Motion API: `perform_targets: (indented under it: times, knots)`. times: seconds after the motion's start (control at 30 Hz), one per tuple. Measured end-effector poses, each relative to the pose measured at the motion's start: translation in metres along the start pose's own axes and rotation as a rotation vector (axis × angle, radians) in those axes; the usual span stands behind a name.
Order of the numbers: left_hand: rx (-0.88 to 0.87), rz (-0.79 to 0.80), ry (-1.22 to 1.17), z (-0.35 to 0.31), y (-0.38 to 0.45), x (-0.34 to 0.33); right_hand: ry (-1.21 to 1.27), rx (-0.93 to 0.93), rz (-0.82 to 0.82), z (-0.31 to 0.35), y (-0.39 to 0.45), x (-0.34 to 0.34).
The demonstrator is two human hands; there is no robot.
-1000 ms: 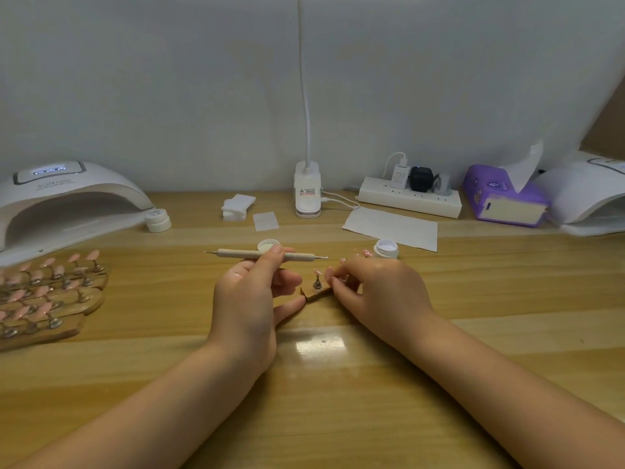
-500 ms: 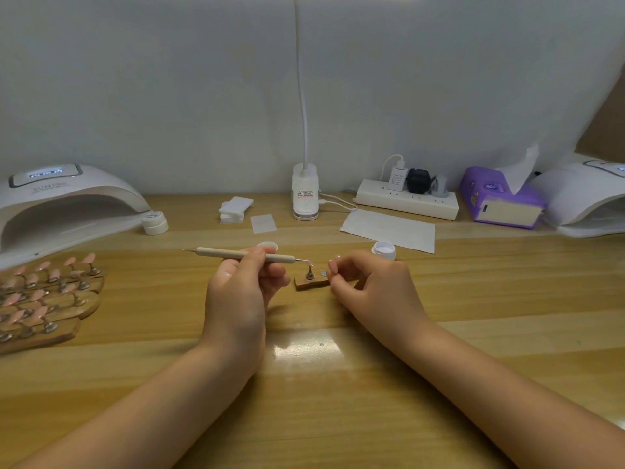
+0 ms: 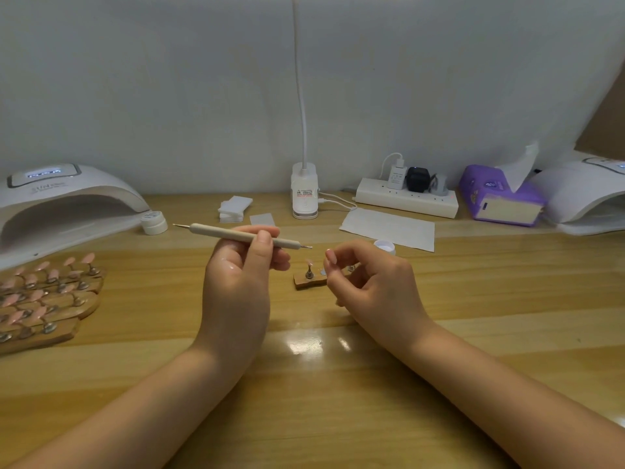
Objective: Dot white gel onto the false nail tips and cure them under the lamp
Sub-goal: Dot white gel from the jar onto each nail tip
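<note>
Behind right hand point(image 3: 372, 286), wooden stand point(image 3: 309, 281) half hidden, grip unclear; left hand point(image 3: 236, 279) pinches dotting tool point(image 3: 243, 235).

Both arms are bare with no sleeves, watch or rings, the left hand point(image 3: 236, 286) and right hand point(image 3: 375, 286) wear no gloves, and the fingers point(image 3: 262, 247) have short, plain nails.

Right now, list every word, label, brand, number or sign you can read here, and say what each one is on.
Nothing can be read for certain.
Left nail lamp: grey brand lettering on top, blurred; lit blue display above it, digits unreadable.
Desk lamp base: red and black label, too small.
Small white jar: print on lid, too small.
White charger: tiny print, unreadable.
Purple tissue pack: pictures only, no legible words.
</note>
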State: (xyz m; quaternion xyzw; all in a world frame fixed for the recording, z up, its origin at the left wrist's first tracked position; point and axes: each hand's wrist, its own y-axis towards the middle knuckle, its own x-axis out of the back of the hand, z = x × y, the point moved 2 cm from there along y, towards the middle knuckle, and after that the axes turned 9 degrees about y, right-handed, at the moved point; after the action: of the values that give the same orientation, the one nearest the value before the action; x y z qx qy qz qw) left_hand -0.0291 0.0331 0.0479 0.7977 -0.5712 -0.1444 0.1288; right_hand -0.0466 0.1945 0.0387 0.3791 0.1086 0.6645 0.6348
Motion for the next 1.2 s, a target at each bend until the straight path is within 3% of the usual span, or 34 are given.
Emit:
perform_targets:
  times: [0.6, 0.8, 1.2]
  knots:
    - [-0.435, 0.087, 0.360, -0.009, -0.008, -0.001, 0.045, -0.017, -0.004, 0.001, -0.001, -0.001]
    - [-0.502, 0.102, 0.376, -0.003, -0.009, 0.001, 0.085, -0.113, 0.025, -0.002, -0.002, -0.005]
    - [-0.479, 0.102, 0.369, 0.007, -0.010, 0.002, 0.084, -0.145, 0.045, -0.005, -0.002, -0.006]
